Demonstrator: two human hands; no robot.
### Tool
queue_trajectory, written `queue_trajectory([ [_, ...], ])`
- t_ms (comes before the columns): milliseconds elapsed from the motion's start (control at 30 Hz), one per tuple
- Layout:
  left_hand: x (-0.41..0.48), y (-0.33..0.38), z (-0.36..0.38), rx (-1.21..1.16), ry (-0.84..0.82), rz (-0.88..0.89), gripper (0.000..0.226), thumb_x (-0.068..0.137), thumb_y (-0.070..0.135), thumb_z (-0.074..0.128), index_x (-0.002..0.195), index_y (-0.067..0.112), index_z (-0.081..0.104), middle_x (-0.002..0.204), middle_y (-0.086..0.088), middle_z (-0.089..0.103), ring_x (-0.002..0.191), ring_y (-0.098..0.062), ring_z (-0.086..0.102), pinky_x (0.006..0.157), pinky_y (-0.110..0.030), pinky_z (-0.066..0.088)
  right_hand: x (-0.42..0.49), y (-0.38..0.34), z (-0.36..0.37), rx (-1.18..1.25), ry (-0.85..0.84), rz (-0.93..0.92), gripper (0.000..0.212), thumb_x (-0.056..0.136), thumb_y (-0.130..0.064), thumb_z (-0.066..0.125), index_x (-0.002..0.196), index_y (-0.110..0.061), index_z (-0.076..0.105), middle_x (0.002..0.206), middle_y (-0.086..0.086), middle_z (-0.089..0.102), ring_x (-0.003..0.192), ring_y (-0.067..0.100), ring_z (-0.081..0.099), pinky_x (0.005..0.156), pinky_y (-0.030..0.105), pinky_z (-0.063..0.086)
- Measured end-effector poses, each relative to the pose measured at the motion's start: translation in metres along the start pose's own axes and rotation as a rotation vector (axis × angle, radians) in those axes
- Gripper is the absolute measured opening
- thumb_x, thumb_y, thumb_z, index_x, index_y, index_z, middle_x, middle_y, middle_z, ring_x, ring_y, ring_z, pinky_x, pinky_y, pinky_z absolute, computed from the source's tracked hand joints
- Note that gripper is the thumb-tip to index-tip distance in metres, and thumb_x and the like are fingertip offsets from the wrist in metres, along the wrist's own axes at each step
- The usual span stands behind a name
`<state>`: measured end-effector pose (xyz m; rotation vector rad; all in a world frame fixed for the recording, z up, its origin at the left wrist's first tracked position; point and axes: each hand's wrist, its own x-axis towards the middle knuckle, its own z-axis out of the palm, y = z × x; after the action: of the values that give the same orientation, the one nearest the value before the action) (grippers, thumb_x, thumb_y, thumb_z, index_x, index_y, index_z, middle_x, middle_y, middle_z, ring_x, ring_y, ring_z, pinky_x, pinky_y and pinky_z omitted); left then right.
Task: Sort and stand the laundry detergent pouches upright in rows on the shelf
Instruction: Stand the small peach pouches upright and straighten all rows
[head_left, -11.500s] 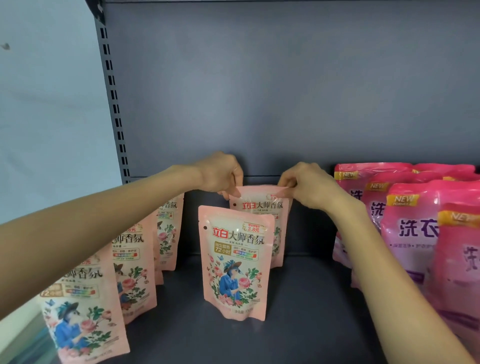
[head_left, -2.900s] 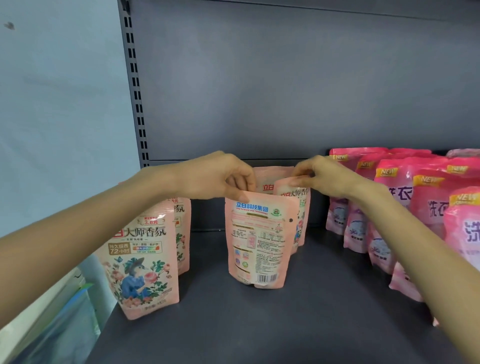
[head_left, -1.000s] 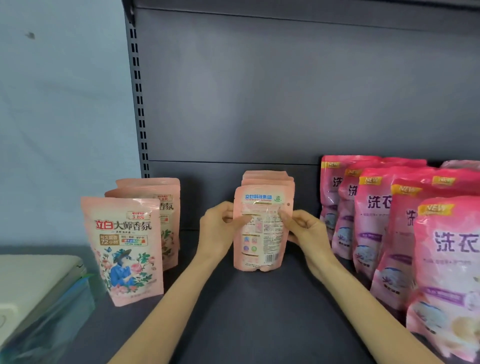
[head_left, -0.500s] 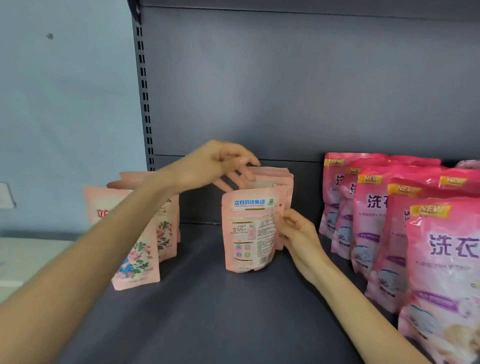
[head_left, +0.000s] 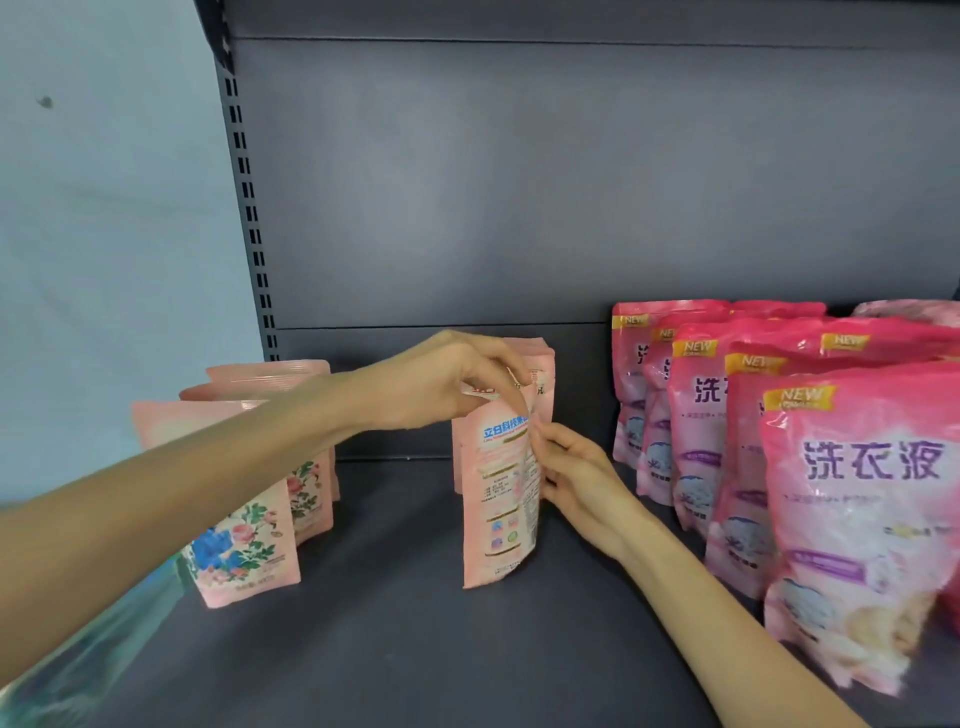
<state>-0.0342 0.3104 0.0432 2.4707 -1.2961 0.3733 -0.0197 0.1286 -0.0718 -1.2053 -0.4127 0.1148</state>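
The left hand (head_left: 452, 387) pinches the middle pouch (head_left: 501, 501) at its top, the right hand (head_left: 579, 480) grips its side; it stands on the shelf (head_left: 389, 639), back outward. Twisted carelessly, it could topple the pouches behind (head_left: 537, 364).

Left hand (head_left: 447, 384), open above the middle row half a second ago, now pinches the front pouch (head_left: 501, 499) at its top. Pouch has twisted: its printed back shows narrower, angled leftward.

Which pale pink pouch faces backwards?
The middle row's front pouch, held by left hand and right hand: printed back outward; left-row pouches show flowers.
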Motion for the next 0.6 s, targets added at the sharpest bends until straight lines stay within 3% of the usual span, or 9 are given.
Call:
queue_trajectory([
  [100,0.003,-0.004,0.002,0.072,0.041,0.023,0.024,0.082,0.000,0.065,0.091,0.020,0.075,0.113,0.013,0.051,0.104,0.006,0.046,0.080,-0.007,0.042,0.000,0.000,0.001,-0.017,0.017,-0.003,0.017,0.091,-0.012,0.053,0.103,-0.012,0.066,0.087,-0.002,0.071,0.076,0.010,0.064,0.062,0.021,0.050],
  [167,0.002,-0.007,0.002,0.094,0.069,0.000,0.019,0.082,0.004,0.066,0.088,0.021,0.075,0.113,0.014,0.051,0.104,0.001,0.044,0.083,-0.008,0.039,0.000,0.000,0.003,-0.055,0.020,-0.017,0.022,0.091,-0.011,0.054,0.111,-0.009,0.064,0.090,-0.002,0.070,0.073,0.006,0.064,0.056,0.017,0.048],
  [300,0.000,-0.011,0.001,0.042,0.057,-0.103,0.007,0.084,0.017,0.066,0.089,0.017,0.072,0.100,0.017,0.063,0.094,0.004,0.055,0.088,-0.025,0.046,0.002,0.002,0.002,-0.160,0.100,-0.057,0.020,0.090,-0.007,0.056,0.105,-0.016,0.066,0.103,0.001,0.070,0.091,0.013,0.067,0.071,0.024,0.055],
  [400,0.001,-0.013,-0.002,0.023,0.064,-0.207,0.009,0.085,0.024,0.065,0.091,0.019,0.070,0.090,0.016,0.070,0.084,0.002,0.062,0.081,-0.037,0.052,0.004,0.003,0.000,-0.210,0.199,-0.069,0.018,0.093,-0.009,0.052,0.097,-0.019,0.067,0.104,0.006,0.070,0.100,0.023,0.066,0.083,0.036,0.054],
  [600,0.007,-0.015,0.005,0.065,0.124,-0.284,0.005,0.084,0.020,0.067,0.090,0.019,0.067,0.094,0.004,0.071,0.082,-0.007,0.066,0.073,-0.038,0.057,0.006,-0.007,-0.007,-0.183,0.303,-0.109,0.044,0.094,-0.050,0.037,0.097,-0.018,0.067,0.100,0.002,0.072,0.095,0.013,0.067,0.084,0.030,0.053],
])
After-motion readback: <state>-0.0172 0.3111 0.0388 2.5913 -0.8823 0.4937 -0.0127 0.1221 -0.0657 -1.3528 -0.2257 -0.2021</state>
